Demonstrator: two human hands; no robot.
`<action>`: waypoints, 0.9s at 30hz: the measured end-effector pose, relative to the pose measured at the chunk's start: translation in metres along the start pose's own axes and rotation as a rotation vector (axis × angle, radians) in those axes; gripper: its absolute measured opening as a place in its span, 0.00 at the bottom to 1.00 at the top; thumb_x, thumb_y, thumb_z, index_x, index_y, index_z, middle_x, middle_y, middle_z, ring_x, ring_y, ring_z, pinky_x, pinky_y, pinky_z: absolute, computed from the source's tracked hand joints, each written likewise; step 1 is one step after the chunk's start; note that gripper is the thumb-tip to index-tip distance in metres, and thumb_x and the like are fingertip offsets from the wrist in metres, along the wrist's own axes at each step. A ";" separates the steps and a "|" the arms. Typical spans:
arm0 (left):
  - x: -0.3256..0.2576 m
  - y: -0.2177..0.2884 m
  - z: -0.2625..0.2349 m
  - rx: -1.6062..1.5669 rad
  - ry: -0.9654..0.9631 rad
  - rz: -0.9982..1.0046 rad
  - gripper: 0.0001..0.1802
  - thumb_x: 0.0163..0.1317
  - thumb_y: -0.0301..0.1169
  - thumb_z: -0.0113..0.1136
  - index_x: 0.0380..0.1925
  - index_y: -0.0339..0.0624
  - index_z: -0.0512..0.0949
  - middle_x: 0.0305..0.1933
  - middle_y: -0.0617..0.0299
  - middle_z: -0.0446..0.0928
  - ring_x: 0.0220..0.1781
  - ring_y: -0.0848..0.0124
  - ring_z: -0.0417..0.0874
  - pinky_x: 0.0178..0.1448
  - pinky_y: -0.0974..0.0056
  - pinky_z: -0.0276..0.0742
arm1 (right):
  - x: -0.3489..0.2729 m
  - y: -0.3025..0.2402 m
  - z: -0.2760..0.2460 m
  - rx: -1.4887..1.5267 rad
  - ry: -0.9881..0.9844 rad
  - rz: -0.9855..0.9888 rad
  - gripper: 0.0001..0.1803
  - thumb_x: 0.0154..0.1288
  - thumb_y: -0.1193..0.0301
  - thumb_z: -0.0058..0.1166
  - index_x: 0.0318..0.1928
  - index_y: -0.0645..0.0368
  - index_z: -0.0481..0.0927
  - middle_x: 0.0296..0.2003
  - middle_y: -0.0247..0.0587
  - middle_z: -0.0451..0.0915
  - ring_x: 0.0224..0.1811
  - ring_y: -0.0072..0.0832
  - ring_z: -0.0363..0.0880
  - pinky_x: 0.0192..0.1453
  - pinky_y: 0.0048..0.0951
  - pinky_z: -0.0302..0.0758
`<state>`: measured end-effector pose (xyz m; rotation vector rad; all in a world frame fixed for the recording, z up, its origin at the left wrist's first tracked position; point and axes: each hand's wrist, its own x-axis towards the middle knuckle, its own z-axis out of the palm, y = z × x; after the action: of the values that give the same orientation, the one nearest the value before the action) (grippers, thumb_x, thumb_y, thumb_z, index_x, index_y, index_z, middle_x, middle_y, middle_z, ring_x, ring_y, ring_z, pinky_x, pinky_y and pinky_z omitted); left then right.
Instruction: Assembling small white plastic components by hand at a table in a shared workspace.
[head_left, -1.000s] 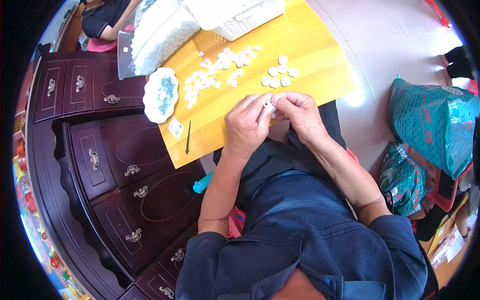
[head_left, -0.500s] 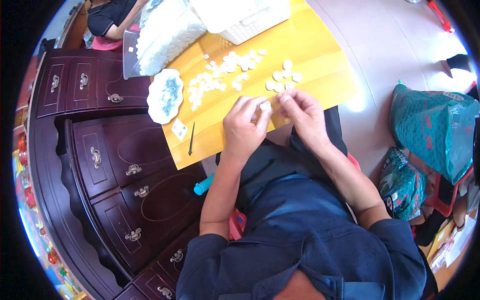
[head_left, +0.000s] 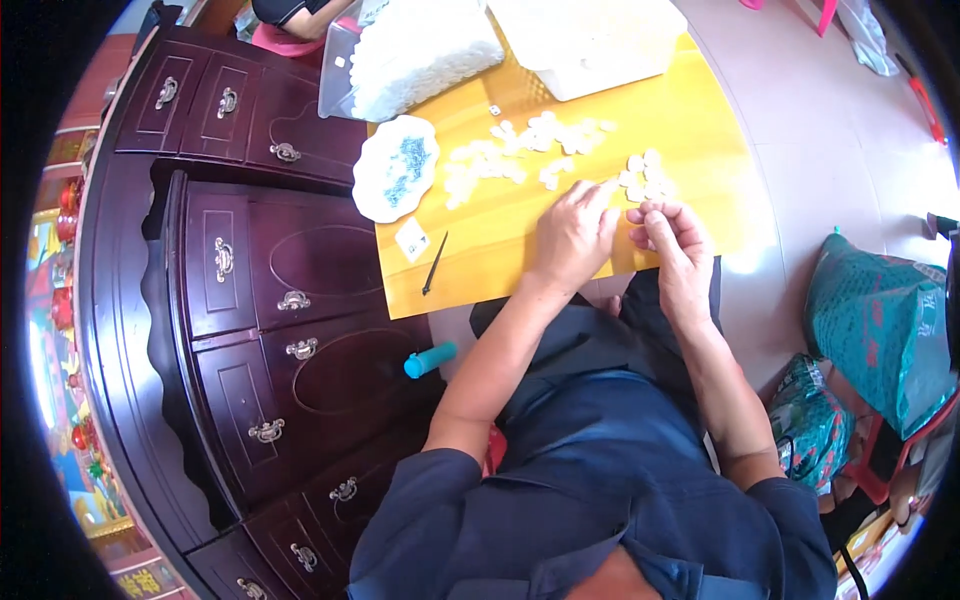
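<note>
small white pieces lie just beyond the half-curled right hand; its contents, unclear.

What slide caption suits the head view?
Left hand and right hand near small white pieces on a yellow wood-grained table, scalloped white dish at left.

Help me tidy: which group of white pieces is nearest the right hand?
The small cluster, just beyond the right hand; the larger scatter lies farther left.
</note>
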<state>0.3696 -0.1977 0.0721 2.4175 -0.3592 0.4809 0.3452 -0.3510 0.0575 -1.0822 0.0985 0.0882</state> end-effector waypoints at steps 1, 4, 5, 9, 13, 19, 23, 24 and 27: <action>-0.003 -0.007 -0.004 -0.014 0.001 -0.031 0.11 0.62 0.26 0.62 0.45 0.39 0.84 0.36 0.50 0.82 0.36 0.50 0.84 0.41 0.53 0.81 | 0.000 0.000 0.000 -0.001 -0.003 0.003 0.09 0.78 0.72 0.54 0.51 0.63 0.81 0.43 0.36 0.86 0.40 0.17 0.81 0.49 0.20 0.77; -0.012 -0.033 -0.024 0.020 0.020 -0.150 0.09 0.63 0.27 0.62 0.42 0.40 0.84 0.35 0.52 0.82 0.34 0.54 0.84 0.39 0.55 0.80 | 0.000 0.001 0.005 -0.010 -0.013 0.016 0.08 0.78 0.71 0.53 0.50 0.62 0.81 0.43 0.35 0.86 0.40 0.17 0.80 0.49 0.20 0.76; -0.010 -0.038 -0.031 0.042 0.014 -0.190 0.09 0.63 0.28 0.62 0.42 0.42 0.84 0.37 0.52 0.82 0.38 0.51 0.85 0.42 0.52 0.81 | 0.000 0.000 0.004 -0.026 -0.011 0.025 0.08 0.79 0.71 0.52 0.49 0.61 0.81 0.42 0.35 0.86 0.39 0.16 0.80 0.49 0.21 0.75; -0.017 -0.071 -0.046 0.201 0.078 -0.225 0.12 0.61 0.29 0.66 0.45 0.44 0.84 0.39 0.53 0.83 0.39 0.52 0.85 0.43 0.54 0.81 | 0.000 0.006 0.003 -0.039 -0.049 0.020 0.08 0.79 0.71 0.52 0.49 0.61 0.81 0.42 0.35 0.86 0.39 0.16 0.80 0.49 0.21 0.75; -0.011 -0.081 -0.047 0.210 0.085 -0.182 0.13 0.60 0.30 0.68 0.46 0.45 0.84 0.40 0.54 0.83 0.40 0.52 0.85 0.43 0.53 0.82 | 0.001 0.008 0.001 -0.032 -0.076 0.026 0.08 0.78 0.72 0.54 0.50 0.62 0.81 0.42 0.35 0.85 0.42 0.17 0.82 0.50 0.20 0.78; -0.007 -0.084 -0.048 0.319 0.122 -0.048 0.06 0.63 0.31 0.66 0.39 0.45 0.84 0.40 0.55 0.83 0.39 0.52 0.85 0.43 0.53 0.82 | -0.001 0.008 0.003 -0.029 -0.096 0.048 0.08 0.77 0.73 0.54 0.50 0.62 0.81 0.42 0.35 0.85 0.44 0.18 0.82 0.51 0.21 0.78; -0.010 -0.077 -0.048 0.267 0.094 -0.110 0.03 0.64 0.29 0.64 0.36 0.44 0.83 0.37 0.54 0.82 0.36 0.52 0.84 0.40 0.53 0.80 | -0.001 0.009 0.002 -0.039 -0.134 0.057 0.07 0.77 0.73 0.55 0.49 0.62 0.81 0.42 0.34 0.85 0.44 0.18 0.83 0.51 0.21 0.78; -0.013 -0.074 -0.049 0.207 0.047 -0.153 0.03 0.64 0.28 0.64 0.35 0.43 0.83 0.35 0.53 0.82 0.34 0.53 0.84 0.38 0.54 0.79 | 0.000 0.009 0.003 -0.037 -0.137 0.057 0.07 0.77 0.73 0.55 0.49 0.62 0.81 0.42 0.34 0.85 0.44 0.18 0.83 0.51 0.21 0.78; -0.016 -0.033 -0.050 -0.110 -0.009 -0.232 0.01 0.64 0.25 0.64 0.34 0.40 0.82 0.30 0.54 0.80 0.27 0.59 0.82 0.32 0.58 0.76 | -0.001 0.010 0.001 -0.050 -0.145 0.078 0.08 0.78 0.71 0.55 0.49 0.62 0.81 0.40 0.33 0.85 0.42 0.17 0.82 0.50 0.20 0.78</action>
<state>0.3546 -0.1387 0.0842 2.3181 -0.1031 0.3373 0.3429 -0.3456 0.0489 -1.1185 0.0081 0.2404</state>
